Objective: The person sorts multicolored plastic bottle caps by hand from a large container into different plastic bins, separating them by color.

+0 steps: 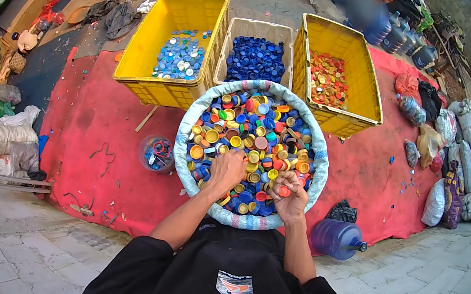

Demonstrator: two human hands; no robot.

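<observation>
Over the sack [191, 116] of mixed caps [260, 131], the left hand [227, 169] digs in clenched, the right hand [290, 195] pinches red caps [283, 190], sorting mid-pick, red-cap crate [364, 75] likely next.

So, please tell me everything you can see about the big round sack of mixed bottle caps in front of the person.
The sack looks like woven plastic, white with pale blue stripes, its top rolled down into a thick round rim. It stands open on the red mat, heaped with mixed caps: blue, yellow, orange, red, green. Three crates touch or nearly touch its far side. The left hand presses into the caps; the right hand holds some red ones.
</observation>
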